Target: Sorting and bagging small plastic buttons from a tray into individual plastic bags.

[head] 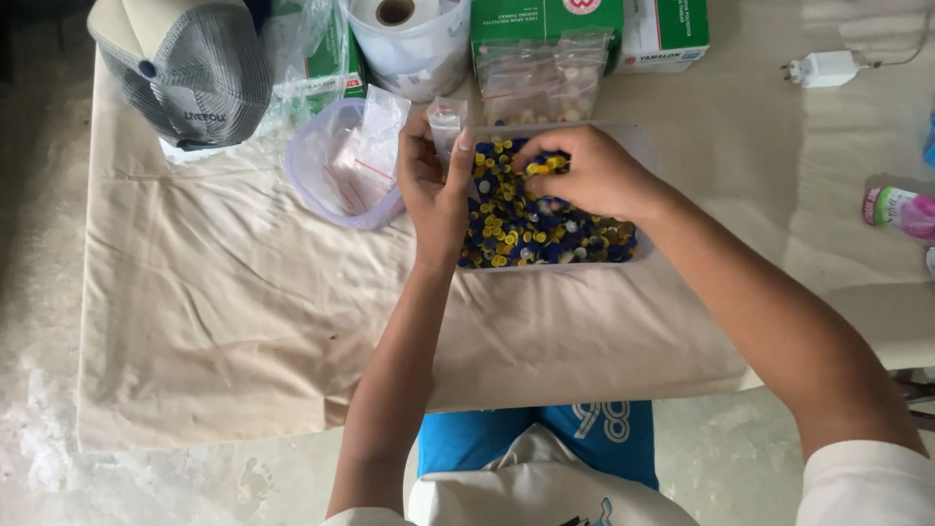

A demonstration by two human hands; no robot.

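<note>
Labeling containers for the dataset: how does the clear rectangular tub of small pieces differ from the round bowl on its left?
The rectangular tub is clear and full of small blue and yellow pieces; the round bowl is purple-tinted and holds empty zip bags. The right hand digs in the tub and the left hand holds a small bag at its edge; no hand is in the bowl. Both are see-through plastic on the beige cloth.

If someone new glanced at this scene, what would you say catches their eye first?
The clear tray heaped with small blue and yellow caps stands out, mid-table on the beige cloth. The right hand digs into the caps while the left hand holds a small clear bag at the tray's left edge. A grey cap lies at the far-left corner, green boxes along the back.
</note>
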